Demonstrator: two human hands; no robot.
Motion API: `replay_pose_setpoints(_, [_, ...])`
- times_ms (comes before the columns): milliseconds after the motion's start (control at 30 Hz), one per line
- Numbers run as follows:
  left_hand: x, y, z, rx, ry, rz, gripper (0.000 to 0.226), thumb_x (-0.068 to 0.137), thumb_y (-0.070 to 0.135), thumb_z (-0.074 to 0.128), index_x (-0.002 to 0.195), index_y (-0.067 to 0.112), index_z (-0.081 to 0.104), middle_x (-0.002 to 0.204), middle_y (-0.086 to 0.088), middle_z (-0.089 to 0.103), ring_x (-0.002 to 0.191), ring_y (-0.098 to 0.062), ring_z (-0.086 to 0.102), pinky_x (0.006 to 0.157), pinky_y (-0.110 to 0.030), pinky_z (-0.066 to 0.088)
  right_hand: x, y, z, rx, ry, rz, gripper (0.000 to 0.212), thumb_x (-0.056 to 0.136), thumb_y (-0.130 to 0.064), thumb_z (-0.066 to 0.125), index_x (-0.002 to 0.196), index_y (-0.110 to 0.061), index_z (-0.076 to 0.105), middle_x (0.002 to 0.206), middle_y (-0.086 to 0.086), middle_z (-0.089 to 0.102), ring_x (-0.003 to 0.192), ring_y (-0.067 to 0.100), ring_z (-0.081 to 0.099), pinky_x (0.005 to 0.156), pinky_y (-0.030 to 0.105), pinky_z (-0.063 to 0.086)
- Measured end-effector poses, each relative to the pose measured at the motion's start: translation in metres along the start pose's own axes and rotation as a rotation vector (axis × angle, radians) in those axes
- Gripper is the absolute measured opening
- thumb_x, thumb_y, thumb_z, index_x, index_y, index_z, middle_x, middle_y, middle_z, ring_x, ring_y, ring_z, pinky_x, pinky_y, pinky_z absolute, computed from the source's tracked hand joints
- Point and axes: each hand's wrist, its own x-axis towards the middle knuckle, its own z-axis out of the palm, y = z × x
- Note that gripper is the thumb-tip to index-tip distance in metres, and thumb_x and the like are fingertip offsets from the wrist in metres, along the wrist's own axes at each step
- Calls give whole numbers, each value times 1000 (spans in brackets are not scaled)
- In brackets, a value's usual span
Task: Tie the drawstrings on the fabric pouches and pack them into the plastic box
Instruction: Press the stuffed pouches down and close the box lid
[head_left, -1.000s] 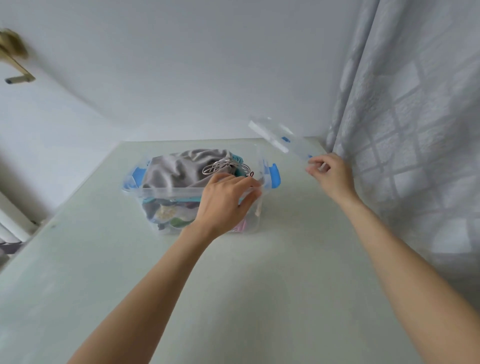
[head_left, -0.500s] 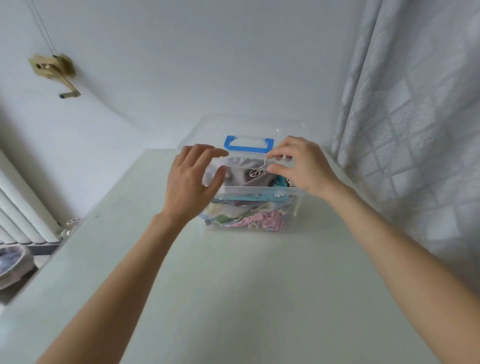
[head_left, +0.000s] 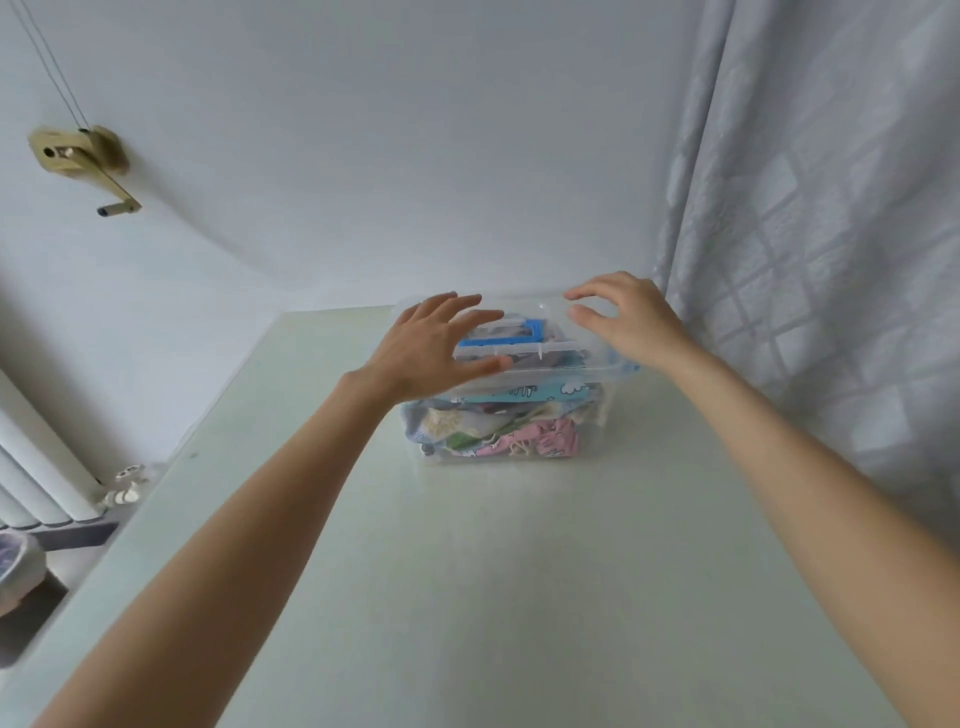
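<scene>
Two hands, left hand (head_left: 431, 343) and right hand (head_left: 631, 322), fingers spread, seemingly pressing lid (head_left: 524, 306) onto plastic box (head_left: 592, 415)

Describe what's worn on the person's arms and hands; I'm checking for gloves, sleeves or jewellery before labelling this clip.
Nothing worn shows. The left hand and right hand are bare, with no gloves, rings, watch or bracelets in view. Both forearms are uncovered up to the frame's edge, so no sleeves appear.
</scene>
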Motion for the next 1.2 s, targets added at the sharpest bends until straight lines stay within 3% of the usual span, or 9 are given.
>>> replay_pose_setpoints(133, [19,5,7,-87,-103,-87,71,79,75,9,141,46,27,157,7,18,145,-20,7,117,-47,9,10,4,10,-136,-238,164,51,92,-50,46,139,-32,41,152,7,28,142,25,21,115,42,19])
replay_pose_setpoints(300, [18,3,22,-38,-171,-129,57,89,68,13,140,47,28,156,3,21,142,-26,19,114,-49,18,-2,1,16,-3,-286,249,57,93,-52,42,142,-23,38,156,4,20,143,19,18,113,36,17])
replay_pose_setpoints(433, [15,7,23,5,-154,-100,56,88,70,17,138,50,30,154,5,26,137,-27,32,111,-48,26,-6,2,13,-1,-255,229,50,93,-42,49,138,-20,44,155,1,22,142,16,20,111,30,19])
replay_pose_setpoints(567, [5,1,24,11,-168,-61,62,83,75,17,138,51,29,155,9,22,138,-23,32,109,-45,27,-8,0,12,-11,-271,211,49,90,-37,55,137,-24,46,156,2,21,143,17,20,112,33,19])
replay_pose_setpoints(700, [8,-7,17,-2,-114,-92,70,80,80,7,133,49,41,148,10,37,133,-23,36,104,-45,26,-5,0,13,-42,-310,211,47,91,-40,52,137,-28,46,156,1,18,142,21,22,112,35,20])
replay_pose_setpoints(833, [24,8,24,-6,-102,-91,63,86,73,14,135,44,41,144,7,42,135,-21,30,110,-49,21,-4,19,6,-23,-294,263,40,92,-30,53,132,-29,51,153,4,28,140,18,27,110,28,19])
replay_pose_setpoints(1067, [22,3,31,-20,-105,-45,55,88,69,19,133,47,42,140,10,38,110,-16,54,84,-34,44,-20,36,5,159,-148,236,22,87,-35,62,108,-40,63,132,0,50,128,12,42,103,25,28])
replay_pose_setpoints(1133, [21,3,32,6,-80,-34,56,88,69,18,133,46,42,138,10,40,104,-15,58,76,-31,45,-22,40,5,303,-57,359,35,85,-37,63,119,-40,55,132,-1,46,127,12,41,100,26,31])
replay_pose_setpoints(1200, [19,4,35,29,-18,-32,58,88,70,19,133,41,42,134,8,45,97,-17,60,71,-31,44,-24,42,6,479,-55,573,78,71,-51,72,138,-37,35,139,-3,39,128,15,41,100,33,37])
